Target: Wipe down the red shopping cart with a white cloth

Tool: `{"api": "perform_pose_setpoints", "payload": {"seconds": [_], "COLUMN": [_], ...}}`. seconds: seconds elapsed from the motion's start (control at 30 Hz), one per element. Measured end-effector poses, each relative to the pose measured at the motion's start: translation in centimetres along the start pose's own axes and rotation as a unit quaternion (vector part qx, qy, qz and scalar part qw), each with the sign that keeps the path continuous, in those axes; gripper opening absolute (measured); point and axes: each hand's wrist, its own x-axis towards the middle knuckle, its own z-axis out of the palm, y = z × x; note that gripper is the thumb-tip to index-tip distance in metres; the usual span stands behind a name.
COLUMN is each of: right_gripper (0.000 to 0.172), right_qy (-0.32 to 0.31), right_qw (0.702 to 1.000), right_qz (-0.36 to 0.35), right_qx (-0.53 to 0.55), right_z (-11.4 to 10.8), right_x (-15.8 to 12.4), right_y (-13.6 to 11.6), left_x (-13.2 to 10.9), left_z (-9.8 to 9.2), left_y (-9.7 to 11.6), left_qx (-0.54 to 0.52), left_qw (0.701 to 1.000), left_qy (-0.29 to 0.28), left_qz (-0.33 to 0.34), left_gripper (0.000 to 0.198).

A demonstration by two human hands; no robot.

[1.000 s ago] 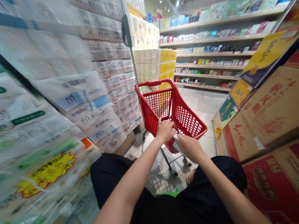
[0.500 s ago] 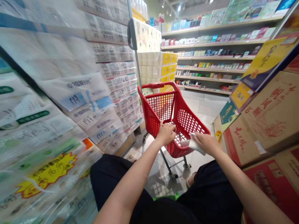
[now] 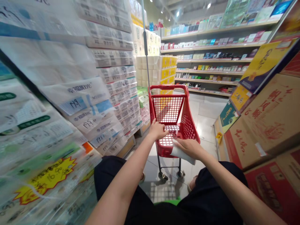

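A small red shopping cart (image 3: pixel 192 120) stands in front of my knees, its basket of plastic mesh on metal legs with casters. My left hand (image 3: pixel 157 130) grips the cart's left rim near the front, fingers curled over it. In my right hand (image 3: pixel 189 147) is a white cloth (image 3: pixel 184 154), pressed against the near end of the basket and hanging down outside it. The fingertips of my right hand are partly hidden by the cloth. A thin metal pole (image 3: pixel 145 43) with a dark grip rises from the cart's far left corner.
Wrapped tissue packs (image 3: pixel 89 93) are piled high along the left. Cardboard cartons (image 3: pixel 264 115) are stacked close on the right. Behind the cart, yellow-and-white paper packs (image 3: pixel 167 67) stand beside long shelves (image 3: pixel 211 62) of small boxes and bottles. Tiled floor (image 3: pixel 206 125) runs between.
The cart has turned, so its handle and pole have swung right and its near end left. Both hands have moved left with it, the right one still holding the cloth.
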Motion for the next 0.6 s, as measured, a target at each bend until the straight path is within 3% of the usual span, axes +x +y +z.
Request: {"api": "perform_pose_setpoints", "payload": {"seconds": [0.1,0.23,0.43,0.6], "right_gripper": [0.057,0.061,0.056,0.050], "right_qy": [-0.061,-0.120,-0.134,-0.159], "right_qw": [0.996,0.989,0.989,0.986], "right_qz": [-0.051,-0.064,-0.034,-0.026], "right_qx": [0.050,0.063,0.050,0.037], "right_z": [-0.8,-1.1,-1.3,-0.8], "right_x": [1.3,3.4,5.7,9.2], "right_y": [-0.6,0.1,1.3,-0.8], "left_x": [0.8,0.8,1.4,3.1], "left_z": [0.6,0.9,1.0,1.4], "left_y": [-0.6,-1.8,-2.8,-2.1], "left_qx": [0.056,0.078,-0.017,0.005], "left_qw": [0.997,0.993,0.987,0.988], "left_qy": [0.001,0.065,0.115,0.101], "left_qz": [-0.051,-0.059,-0.107,-0.119], "left_gripper": [0.040,0.031,0.033,0.031]}}
